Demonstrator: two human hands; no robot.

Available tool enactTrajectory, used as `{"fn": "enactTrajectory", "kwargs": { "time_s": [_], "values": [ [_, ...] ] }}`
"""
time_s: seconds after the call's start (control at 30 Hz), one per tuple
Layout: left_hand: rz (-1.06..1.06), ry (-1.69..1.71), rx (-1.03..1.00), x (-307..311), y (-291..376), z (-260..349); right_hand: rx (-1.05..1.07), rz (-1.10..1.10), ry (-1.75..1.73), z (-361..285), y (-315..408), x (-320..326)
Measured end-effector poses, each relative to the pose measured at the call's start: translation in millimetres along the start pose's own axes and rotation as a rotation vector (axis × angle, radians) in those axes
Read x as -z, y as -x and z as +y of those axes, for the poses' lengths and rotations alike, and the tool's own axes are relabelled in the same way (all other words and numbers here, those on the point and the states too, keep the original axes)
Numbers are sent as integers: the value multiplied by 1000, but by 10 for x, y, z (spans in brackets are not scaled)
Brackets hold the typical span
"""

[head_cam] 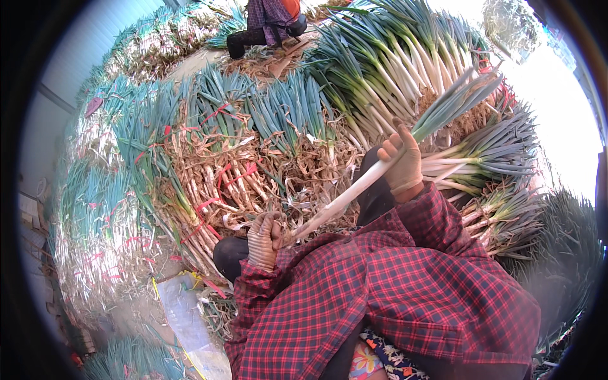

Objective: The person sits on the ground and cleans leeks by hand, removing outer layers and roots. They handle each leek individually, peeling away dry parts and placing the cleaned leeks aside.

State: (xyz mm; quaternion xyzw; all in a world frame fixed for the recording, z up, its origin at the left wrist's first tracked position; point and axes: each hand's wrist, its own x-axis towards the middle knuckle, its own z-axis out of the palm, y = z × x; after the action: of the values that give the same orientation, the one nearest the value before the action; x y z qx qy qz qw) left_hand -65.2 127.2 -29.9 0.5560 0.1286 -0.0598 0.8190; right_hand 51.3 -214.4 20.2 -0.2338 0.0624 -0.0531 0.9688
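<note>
A long leek or large green onion [351,192] lies slantwise in front of me, its green leaves up at the right and its root end down at the left. My right hand [403,161], in a soiled glove, is closed around it where the white stem turns green. At the root end, my left hand [265,237], also gloved, has its fingers curled; whether it grips the roots is too small to tell. Beyond both hands lie unpeeled bundles [237,183] with dry brown leaves and red ties. Clean white-stemmed onions [389,90] are heaped beyond my right hand.
More onions with dark leaves [503,147] lie at the right. Tied bundles [95,228] fill the left side. A pale sheet with a yellow edge [187,308] lies at lower left. Another person [270,23] sits at the top, beside dry peelings on the ground.
</note>
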Motion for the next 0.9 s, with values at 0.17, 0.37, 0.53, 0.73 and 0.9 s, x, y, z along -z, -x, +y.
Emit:
{"fn": "enactTrajectory", "kwargs": {
  "time_s": [0.17, 0.37, 0.53, 0.73, 0.9],
  "values": [
    [-235, -696, -423, -507, 4, 32, -66, -140, -51, 133, 81, -9],
    [-360, -627, -160, -1000, 73, -14, -46, -7, 12, 178, 132, -170],
    [-313, -437, -179, -943, 63, -155, -19, 112, 29, 196, 211, -255],
    [-179, -831, -441, -793, -51, -287, -41, 1, 38, 253, 255, -327],
    [-311, -127, 12, -688, -140, -323, -36, -5, 95, 215, 207, -342]
  ]
}}
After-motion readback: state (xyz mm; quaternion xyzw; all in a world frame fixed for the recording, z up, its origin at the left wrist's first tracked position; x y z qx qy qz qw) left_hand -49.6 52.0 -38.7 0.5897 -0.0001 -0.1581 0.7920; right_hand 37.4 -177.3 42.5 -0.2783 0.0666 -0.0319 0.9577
